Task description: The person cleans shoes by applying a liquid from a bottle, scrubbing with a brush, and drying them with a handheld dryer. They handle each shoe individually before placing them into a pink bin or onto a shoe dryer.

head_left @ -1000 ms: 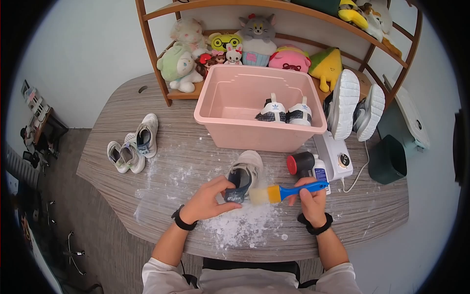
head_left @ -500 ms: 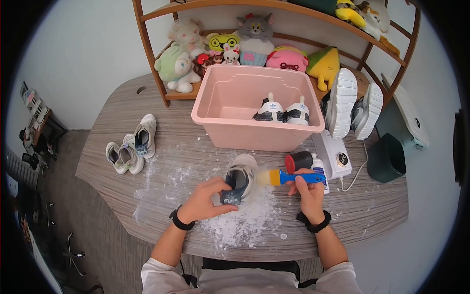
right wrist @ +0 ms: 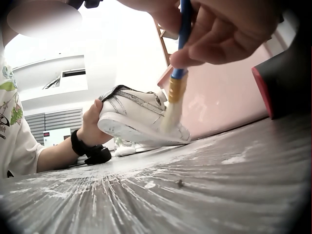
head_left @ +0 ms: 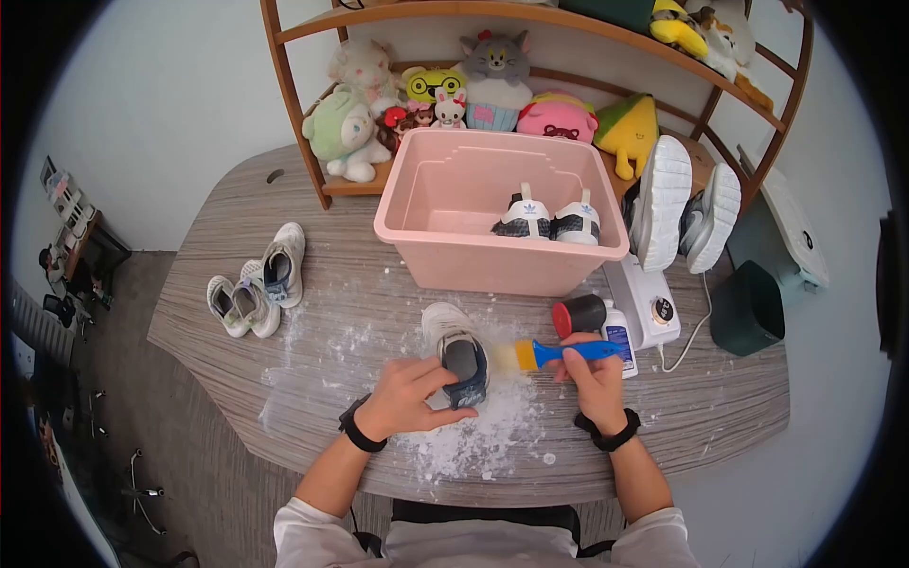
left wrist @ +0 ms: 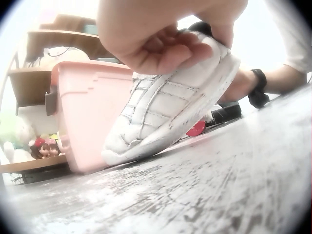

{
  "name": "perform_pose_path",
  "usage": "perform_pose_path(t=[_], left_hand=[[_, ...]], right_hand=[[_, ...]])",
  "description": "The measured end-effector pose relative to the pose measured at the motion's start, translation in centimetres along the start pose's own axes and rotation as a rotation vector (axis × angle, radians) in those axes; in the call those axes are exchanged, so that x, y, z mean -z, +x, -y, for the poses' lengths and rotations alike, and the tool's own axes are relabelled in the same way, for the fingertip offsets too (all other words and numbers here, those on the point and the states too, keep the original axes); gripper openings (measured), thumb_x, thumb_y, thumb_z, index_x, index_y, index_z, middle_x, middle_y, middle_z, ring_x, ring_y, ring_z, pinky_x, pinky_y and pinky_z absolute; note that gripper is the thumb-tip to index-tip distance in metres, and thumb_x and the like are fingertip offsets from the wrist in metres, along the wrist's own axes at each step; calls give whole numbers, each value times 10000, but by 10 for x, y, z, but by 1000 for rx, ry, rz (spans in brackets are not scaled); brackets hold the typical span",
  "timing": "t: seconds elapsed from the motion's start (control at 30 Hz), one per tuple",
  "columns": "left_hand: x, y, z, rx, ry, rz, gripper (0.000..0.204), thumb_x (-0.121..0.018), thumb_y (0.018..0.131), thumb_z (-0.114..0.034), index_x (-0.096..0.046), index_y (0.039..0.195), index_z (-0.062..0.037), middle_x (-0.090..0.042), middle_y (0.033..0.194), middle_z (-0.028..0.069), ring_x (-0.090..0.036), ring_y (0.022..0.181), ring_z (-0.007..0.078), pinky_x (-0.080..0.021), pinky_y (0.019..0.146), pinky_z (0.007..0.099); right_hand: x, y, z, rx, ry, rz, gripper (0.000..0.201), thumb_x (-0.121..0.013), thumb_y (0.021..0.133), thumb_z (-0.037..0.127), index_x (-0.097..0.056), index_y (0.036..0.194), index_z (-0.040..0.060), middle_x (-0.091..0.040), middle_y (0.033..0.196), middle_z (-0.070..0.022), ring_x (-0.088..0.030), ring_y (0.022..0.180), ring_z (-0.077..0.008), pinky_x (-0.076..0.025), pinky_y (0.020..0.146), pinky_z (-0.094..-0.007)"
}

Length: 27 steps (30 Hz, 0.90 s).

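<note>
My left hand (head_left: 409,396) grips a white sneaker (head_left: 445,327) by its dark blue heel, with the thumb behind the heel and fingers at the collar. In the left wrist view the sneaker (left wrist: 168,102) tilts heel up, its toe down at the table. My right hand (head_left: 601,390) holds a paintbrush (head_left: 592,350) by its blue handle. The pale bristles (right wrist: 173,112) lie against the sneaker's side near the toe in the right wrist view. White powder (head_left: 492,431) is scattered on the table under and around the sneaker.
Behind the sneaker stands a pink bin (head_left: 492,265) with two shoes inside. A black cup-shaped thing with a red rim (head_left: 579,313), a white bottle (head_left: 617,339) and a white shoe dryer (head_left: 649,308) are at right. More shoes (head_left: 260,289) sit at left; plush toys (head_left: 350,137) line the shelf.
My left hand has turned the sneaker so its toe swings left and its heel right. The brush has moved away from me, then slightly back, along the sneaker's right side.
</note>
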<state>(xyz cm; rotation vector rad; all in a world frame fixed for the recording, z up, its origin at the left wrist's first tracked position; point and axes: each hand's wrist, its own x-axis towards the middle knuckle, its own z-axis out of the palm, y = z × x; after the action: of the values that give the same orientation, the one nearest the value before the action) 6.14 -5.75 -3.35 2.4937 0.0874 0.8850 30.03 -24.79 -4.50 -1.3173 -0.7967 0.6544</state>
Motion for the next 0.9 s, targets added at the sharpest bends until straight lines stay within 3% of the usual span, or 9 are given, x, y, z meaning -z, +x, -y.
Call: perform_pose_path(t=[0.2, 0.3, 0.47, 0.57, 0.63, 0.67, 0.73, 0.83, 0.9], left_hand=[[-16, -3, -3, 34, 134, -7, 412, -907, 747, -388, -652, 901, -103, -557, 703, 31, -619, 565, 231, -481, 507, 348], [-23, -4, -1, 34, 140, 47, 358, -900, 758, -331, -678, 930, -109, -573, 695, 17, -625, 559, 214, -495, 512, 328], [-4, 0, 0, 57, -13, 150, 292, -884, 747, -184, -702, 964, -114, -593, 704, 6, -626, 552, 185, -506, 521, 312], [8, -2, 8, 150, -76, 168, 350, -866, 729, -101, -695, 1035, -96, -650, 872, 55, -683, 722, 230, -544, 619, 339], [8, -2, 17, 124, -58, 13, 562, -851, 691, -35, -657, 1214, -96, -634, 1196, 131, -654, 1094, 327, -558, 871, 400], [8, 1, 18, 122, -56, 14, 562, -851, 691, -35, -657, 1214, -96, -634, 1196, 131, -654, 1094, 327, -558, 871, 400], [9, 9, 17, 210, 84, 86, 734, -840, 694, -60, -567, 1374, -109, -489, 1452, 167, -465, 1359, 418, -444, 1100, 487], [2, 12, 22, 230, 175, 221, 809, -839, 698, -98, -510, 1436, -118, -436, 1512, 171, -382, 1432, 421, -368, 1175, 519], [-3, 9, 23, 232, 201, 205, 797, -843, 700, -121, -517, 1428, -115, -441, 1496, 169, -390, 1419, 433, -371, 1168, 533]], right_hand=[[11, -5, -2, 105, 270, 27, 146, -612, 1024, 52, -611, 1145, -31, -715, 878, -141, -693, 719, -160, -593, 677, -313], [9, -8, 3, 80, 223, 148, 141, -610, 1022, 53, -610, 1133, -34, -708, 856, -134, -698, 721, -160, -599, 673, -312], [1, -9, 4, 23, 102, 72, 137, -617, 1023, 69, -619, 1109, -38, -708, 839, -126, -698, 712, -155, -593, 658, -294], [3, -6, 4, 10, 59, -4, 123, -616, 1022, 66, -625, 1089, -37, -704, 837, -118, -692, 699, -150, -586, 641, -286], [3, -6, 4, -2, 40, -41, 115, -615, 1021, 62, -628, 1079, -36, -702, 840, -115, -688, 691, -147, -582, 633, -284], [3, -6, 4, 16, 47, -56, 110, -615, 1020, 61, -627, 1073, -35, -702, 840, -116, -685, 685, -147, -576, 628, -280], [4, -7, 1, 34, 56, -70, 105, -614, 1019, 59, -626, 1066, -34, -702, 840, -117, -682, 678, -147, -570, 623, -277], [7, -11, -5, 144, 57, -65, 108, -618, 1014, 66, -623, 1056, -34, -697, 844, -114, -680, 683, -152, -564, 628, -279], [7, -13, -2, 194, 111, 46, 119, -628, 1002, 81, -620, 1041, -31, -684, 850, -120, -678, 688, -161, -565, 637, -290]])
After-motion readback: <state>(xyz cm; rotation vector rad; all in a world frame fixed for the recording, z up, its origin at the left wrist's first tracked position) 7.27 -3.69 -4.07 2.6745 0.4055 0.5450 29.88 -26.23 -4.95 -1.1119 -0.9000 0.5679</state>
